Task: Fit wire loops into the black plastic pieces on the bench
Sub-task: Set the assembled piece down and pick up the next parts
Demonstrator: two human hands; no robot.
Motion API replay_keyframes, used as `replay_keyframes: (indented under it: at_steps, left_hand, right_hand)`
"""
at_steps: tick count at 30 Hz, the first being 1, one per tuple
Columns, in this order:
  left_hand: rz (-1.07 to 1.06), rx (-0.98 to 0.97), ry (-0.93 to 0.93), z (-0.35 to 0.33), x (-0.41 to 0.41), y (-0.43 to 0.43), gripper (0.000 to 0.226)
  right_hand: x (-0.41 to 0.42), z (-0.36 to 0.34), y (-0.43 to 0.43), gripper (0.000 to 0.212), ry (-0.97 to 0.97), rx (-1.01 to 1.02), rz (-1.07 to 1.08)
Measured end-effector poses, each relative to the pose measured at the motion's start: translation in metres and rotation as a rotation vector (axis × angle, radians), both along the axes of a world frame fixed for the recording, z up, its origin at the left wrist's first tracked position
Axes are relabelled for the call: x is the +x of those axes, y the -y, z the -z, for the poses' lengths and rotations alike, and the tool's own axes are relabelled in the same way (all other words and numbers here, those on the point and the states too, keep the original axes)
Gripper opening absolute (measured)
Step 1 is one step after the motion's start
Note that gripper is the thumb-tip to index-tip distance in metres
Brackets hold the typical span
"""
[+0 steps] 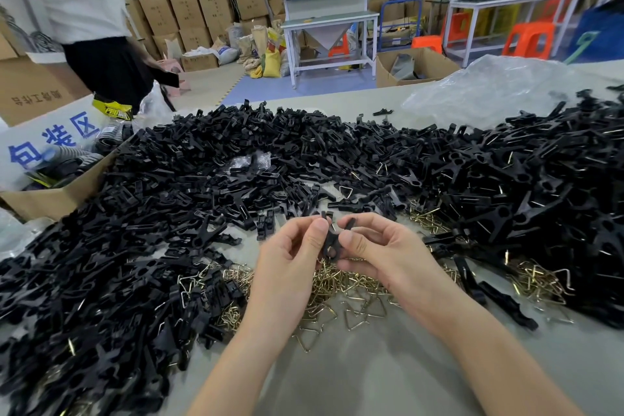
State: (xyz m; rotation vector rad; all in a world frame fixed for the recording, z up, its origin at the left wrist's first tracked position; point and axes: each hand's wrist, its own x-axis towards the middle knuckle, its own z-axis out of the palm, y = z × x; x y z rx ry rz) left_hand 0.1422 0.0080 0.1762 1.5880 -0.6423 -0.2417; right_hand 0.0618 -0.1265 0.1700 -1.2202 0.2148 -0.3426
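A grey bench (388, 365) fills the near view, covered left, far and right by a heap of black plastic pieces (236, 152). A pile of brass-coloured wire loops (351, 284) lies just beneath and near the hands, equally close to both.

The left hand (290, 257) and right hand (381, 246) meet above that pile with wrists apart and fingers curled inward. Each pinches one black piece (332, 240) between thumb and forefinger. The piece's long axis stands roughly upright, leaning to the far right.

A glint between the thumbs may be a wire, but I cannot tell whether a loop is seated. If not, the next loop lies directly below.
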Motion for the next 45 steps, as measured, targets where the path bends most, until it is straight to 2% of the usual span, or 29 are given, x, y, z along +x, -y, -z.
replay_keyframes:
  at_steps: [3, 9, 12, 17, 20, 22, 23, 25, 27, 29, 34, 36, 38, 40, 42, 44, 45]
  left_hand:
    - [-0.002, 0.001, 0.001, 0.002, 0.001, 0.000, 0.020]
    - [0.013, -0.097, -0.185, 0.005, 0.000, 0.004, 0.020]
    - [0.013, -0.101, -0.183, 0.005, -0.001, 0.007, 0.019]
    - [0.096, -0.142, -0.260, 0.001, -0.008, 0.005, 0.018]
    - [0.151, -0.159, -0.274, -0.001, -0.009, 0.003, 0.022]
    - [0.153, -0.143, -0.257, 0.000, -0.008, 0.002, 0.036]
    - [0.142, -0.113, -0.211, 0.001, -0.008, 0.003, 0.036]
    - [0.092, -0.053, -0.096, 0.003, -0.008, 0.003, 0.020]
    - [0.063, -0.032, -0.035, 0.003, -0.009, 0.003, 0.004]
    - [0.055, -0.015, 0.007, 0.002, -0.009, 0.003, 0.007]
    - [0.049, -0.091, -0.056, -0.005, -0.001, -0.001, 0.010]
    - [0.026, -0.030, -0.014, -0.003, 0.001, -0.002, 0.006]
    - [-0.035, 0.113, 0.135, 0.001, 0.003, -0.006, 0.013]
    - [-0.073, 0.398, 0.431, 0.005, 0.007, -0.011, 0.031]
    - [-0.011, 0.712, 0.667, 0.010, 0.009, -0.014, 0.052]
    - [0.037, 0.896, 0.729, 0.015, 0.011, -0.014, 0.055]
    - [0.037, 0.909, 0.723, 0.016, 0.011, -0.014, 0.050]
  right_hand:
    - [0.000, 0.000, -0.002, 0.021, 0.000, -0.050, 0.021]
    - [0.001, 0.000, -0.006, 0.018, 0.049, -0.184, 0.123]
    - [0.000, 0.000, -0.004, 0.026, 0.054, -0.193, 0.126]
    - [0.001, 0.001, -0.005, 0.023, 0.094, -0.193, 0.072]
    - [0.003, 0.004, -0.004, 0.038, 0.093, -0.199, 0.102]
    - [0.004, 0.008, -0.001, 0.054, 0.061, -0.229, 0.151]
    - [0.005, 0.009, -0.001, 0.056, 0.044, -0.272, 0.173]
    - [0.003, 0.011, -0.001, 0.054, 0.026, -0.371, 0.204]
    - [0.003, 0.011, -0.001, 0.042, 0.019, -0.443, 0.225]
    - [0.004, 0.010, 0.000, 0.035, 0.024, -0.456, 0.222]
    - [0.002, 0.006, 0.002, 0.043, 0.076, -0.490, 0.129]
    - [0.002, 0.006, 0.003, 0.043, 0.075, -0.492, 0.154]
    - [0.002, 0.006, 0.006, 0.044, 0.065, -0.499, 0.219]
    - [0.002, 0.007, 0.009, 0.047, 0.047, -0.506, 0.306]
    - [0.001, 0.009, 0.013, 0.049, 0.026, -0.497, 0.382]
    - [0.001, 0.010, 0.015, 0.050, 0.006, -0.502, 0.420]
    - [0.001, 0.011, 0.015, 0.050, -0.002, -0.513, 0.425]
